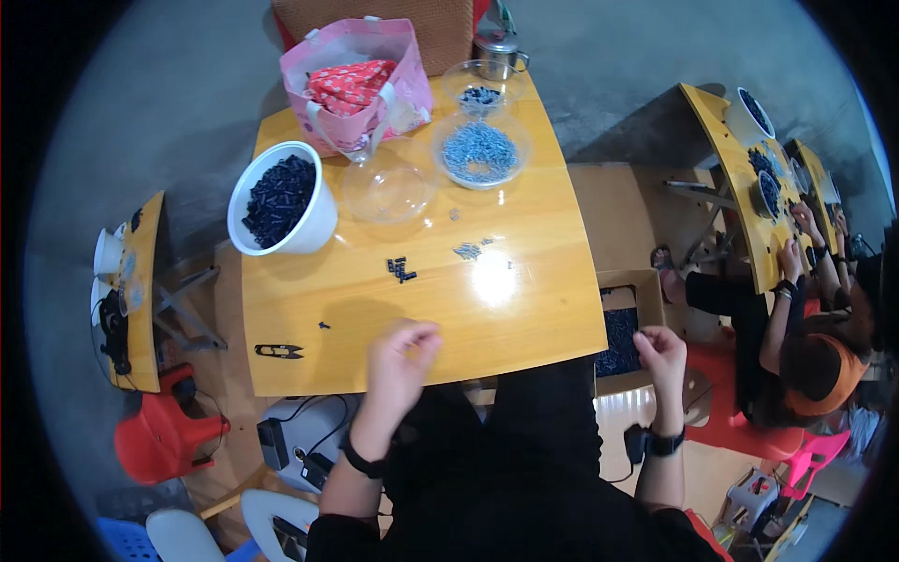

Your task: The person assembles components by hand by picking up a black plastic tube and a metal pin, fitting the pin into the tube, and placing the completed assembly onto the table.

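My left hand (403,363) hovers above the table's front edge, slightly blurred, thumb and fingers curled together. Whatever may be between them is too small to make out. Off the table's right corner, my right hand (663,356) is pinched beside an open cardboard box (644,379) with many small black parts (618,342). On the tabletop lie a small cluster of black pieces (401,270) and a little pile of thin silvery pins (466,251). A single dark piece (325,325) rests left of my left hand, with black thread snips (279,351) nearer the edge.
A white tub (315,225) of black parts stands at the table's left. Behind are a pink bag (412,70), an upturned-looking clear bowl or lid (389,192), a bowl of silvery pins (479,155) and a metal mug (496,51). Another person (824,375) works at the right-hand table (721,150).
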`<state>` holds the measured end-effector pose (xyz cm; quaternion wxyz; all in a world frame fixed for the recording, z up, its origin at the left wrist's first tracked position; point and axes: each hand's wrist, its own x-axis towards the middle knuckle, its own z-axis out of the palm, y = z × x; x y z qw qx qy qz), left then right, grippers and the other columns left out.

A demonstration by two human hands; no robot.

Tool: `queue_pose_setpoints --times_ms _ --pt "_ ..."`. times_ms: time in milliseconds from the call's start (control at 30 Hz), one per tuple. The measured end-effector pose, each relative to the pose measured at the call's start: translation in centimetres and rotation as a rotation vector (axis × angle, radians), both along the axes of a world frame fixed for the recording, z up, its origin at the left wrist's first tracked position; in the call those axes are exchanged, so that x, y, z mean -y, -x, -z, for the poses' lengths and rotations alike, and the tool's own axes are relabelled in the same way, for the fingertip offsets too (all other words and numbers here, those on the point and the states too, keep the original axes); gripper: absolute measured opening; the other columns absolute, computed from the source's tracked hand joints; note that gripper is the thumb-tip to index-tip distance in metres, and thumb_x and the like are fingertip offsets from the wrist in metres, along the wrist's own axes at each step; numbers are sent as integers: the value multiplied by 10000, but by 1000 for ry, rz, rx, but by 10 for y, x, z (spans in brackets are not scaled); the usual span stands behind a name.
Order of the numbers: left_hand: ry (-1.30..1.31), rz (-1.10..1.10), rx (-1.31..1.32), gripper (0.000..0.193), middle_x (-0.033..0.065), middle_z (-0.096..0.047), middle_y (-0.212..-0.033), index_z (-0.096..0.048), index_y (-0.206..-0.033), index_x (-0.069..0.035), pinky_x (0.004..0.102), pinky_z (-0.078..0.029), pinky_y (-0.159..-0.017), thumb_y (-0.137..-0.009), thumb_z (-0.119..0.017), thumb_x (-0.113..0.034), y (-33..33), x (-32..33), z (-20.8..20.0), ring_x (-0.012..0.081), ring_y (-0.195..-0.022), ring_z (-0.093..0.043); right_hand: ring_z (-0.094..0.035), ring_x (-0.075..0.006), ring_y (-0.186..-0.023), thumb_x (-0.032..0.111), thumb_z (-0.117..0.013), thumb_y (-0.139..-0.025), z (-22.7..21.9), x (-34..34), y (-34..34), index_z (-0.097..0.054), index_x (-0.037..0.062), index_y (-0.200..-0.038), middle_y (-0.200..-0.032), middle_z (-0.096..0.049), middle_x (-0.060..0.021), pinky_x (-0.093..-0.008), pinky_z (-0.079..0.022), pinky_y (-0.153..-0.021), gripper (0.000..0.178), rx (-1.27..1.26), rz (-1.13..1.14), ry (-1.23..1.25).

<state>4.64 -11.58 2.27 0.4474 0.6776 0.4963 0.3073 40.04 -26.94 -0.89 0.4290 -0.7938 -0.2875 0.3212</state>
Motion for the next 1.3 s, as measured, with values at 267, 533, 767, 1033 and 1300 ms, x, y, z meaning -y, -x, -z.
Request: queue_pose_setpoints --times_ms 267,533,767,1033,1300 --pt "-183 -78 -334 158 117 -574 -694 -632 -844 -6 301 -457 -569 -689 -664 -9 7 -65 -5 226 -614 -575 -589 -140 -601 99 -699 -722 -3 -83 47 -638 1 -941 -689 -628 -102 -264 -479 -583 248 283 -47 -232" --pt "-308 79 -456 150 123 -571 -764 -614 -811 -15 372 -461 -624 -669 -660 1 -12 -81 9 304 -698 -576 -609 -229 -594 98 -706 -696 -10 -172 127 -659 1 -839 -696 -623 -143 -296 -493 -576 179 488 -412 -236" --pt "-304 82 -463 102 134 -566 -739 -604 -759 -2 388 -456 -625 -669 -650 13 -10 -87 17 325 -700 -567 -578 -348 -684 72 -617 -715 -4 -178 131 -619 -15 -717 -709 -586 -186 -402 -469 -632 87 469 -446 -177" --pt "-290 72 -349 109 92 -561 -695 -603 -768 -7 265 -417 -503 -680 -644 42 -11 -76 9 168 -581 -559 -597 -304 -659 25 -616 -676 7 -171 126 -633 8 -705 -719 -609 -153 -366 -493 -599 38 660 -545 -154" --pt "302 76 354 121 40 -632 -817 -623 -870 2 193 -434 -571 -751 -642 19 -16 -23 -32 75 -662 -558 -606 -178 -644 9 -610 -754 -20 -148 126 -631 -15 -806 -762 -626 -99 -264 -491 -594 61 -10 -461 -278"
